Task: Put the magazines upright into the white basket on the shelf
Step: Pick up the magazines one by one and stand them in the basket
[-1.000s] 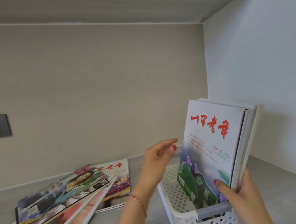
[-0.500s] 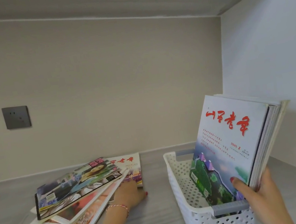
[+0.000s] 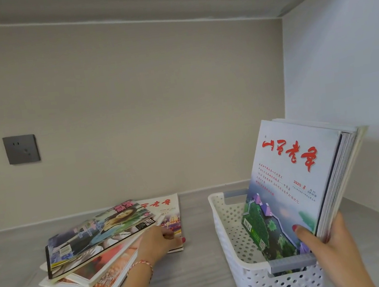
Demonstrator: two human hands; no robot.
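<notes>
Head view: my right hand (image 3: 331, 242) gripped bundle of magazines (image 3: 295, 184), thumb on front cover, bundle leaning upright inside white basket (image 3: 224, 234) on shelf (image 3: 204, 281). My left hand (image 3: 158, 242) rested on loose magazine pile (image 3: 100, 245) left of basket, fingers curled at edge of top magazine; whether gripping it, cannot tell. Grey wall socket (image 3: 21, 149) behind.

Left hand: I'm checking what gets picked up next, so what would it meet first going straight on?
The left hand already touches the loose pile of magazines; its fingers probably slide under the upper ones.
</notes>
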